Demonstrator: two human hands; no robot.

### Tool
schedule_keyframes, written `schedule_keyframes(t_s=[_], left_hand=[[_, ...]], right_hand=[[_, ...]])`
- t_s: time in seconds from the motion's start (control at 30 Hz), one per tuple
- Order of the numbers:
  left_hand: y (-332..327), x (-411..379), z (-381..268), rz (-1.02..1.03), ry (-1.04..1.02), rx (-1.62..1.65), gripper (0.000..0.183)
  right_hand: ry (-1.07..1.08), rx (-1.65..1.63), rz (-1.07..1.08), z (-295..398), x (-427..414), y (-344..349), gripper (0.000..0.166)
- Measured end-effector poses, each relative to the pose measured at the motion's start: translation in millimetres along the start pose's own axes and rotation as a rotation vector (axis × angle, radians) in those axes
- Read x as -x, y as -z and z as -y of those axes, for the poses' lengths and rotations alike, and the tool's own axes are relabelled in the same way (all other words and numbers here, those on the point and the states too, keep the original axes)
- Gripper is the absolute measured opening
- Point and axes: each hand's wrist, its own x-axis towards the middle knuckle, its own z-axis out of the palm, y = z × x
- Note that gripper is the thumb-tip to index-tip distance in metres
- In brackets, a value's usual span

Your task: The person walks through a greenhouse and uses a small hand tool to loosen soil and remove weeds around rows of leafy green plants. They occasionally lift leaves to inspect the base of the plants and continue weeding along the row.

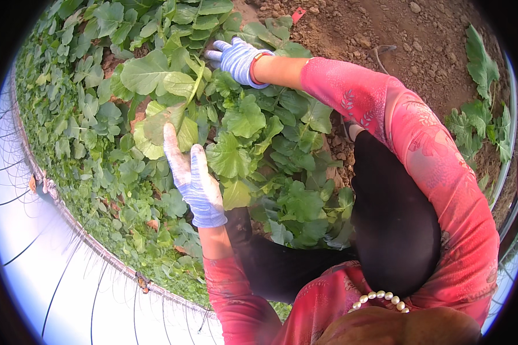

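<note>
My left hand (194, 181), in a blue-and-white knit glove with a pale coated palm, is held with its fingers apart. Its fingertips are beside a pale, yellowish-green leaf (149, 140) on a long stalk (195, 88). No grip on the leaf shows. My right hand (241, 62), in a matching glove, reaches down among leafy green plants (237, 116) close to bare soil. Two of its fingers point left into the foliage; what lies under the palm is hidden.
Dense leafy plants (99, 116) spread to the left as far as a pale plastic sheet wall (69, 280). Brown soil (414, 47) with a small red tag (298, 15) is at the upper right. Loose leaves (479, 116) lie at the far right. My bent knee (393, 224) is beside the plants.
</note>
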Motion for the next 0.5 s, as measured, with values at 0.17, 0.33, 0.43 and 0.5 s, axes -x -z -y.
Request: schedule_keyframes(t_s=[0.17,0.33,0.43,0.5], left_hand=[[4.2,3.1,-1.2,0.0,0.041,0.003,0.056],[-5.6,2.6,-3.6,0.021,0.052,0.032,0.057],[2.3,4.9,6.2,-0.015,0.06,0.124,0.06],[5.3,5.9,7.7,-0.022,0.036,0.092,0.06]], right_hand=[[0.09,0.024,-0.023,-6.2,-5.0,-16.5,0.034],[0.041,-0.246,-0.052,-32.9,2.6,-29.2,0.032],[0.112,-0.086,-0.066,-20.6,30.5,19.2,0.034],[0.078,-0.083,-0.063,-38.0,44.2,46.2,0.035]])
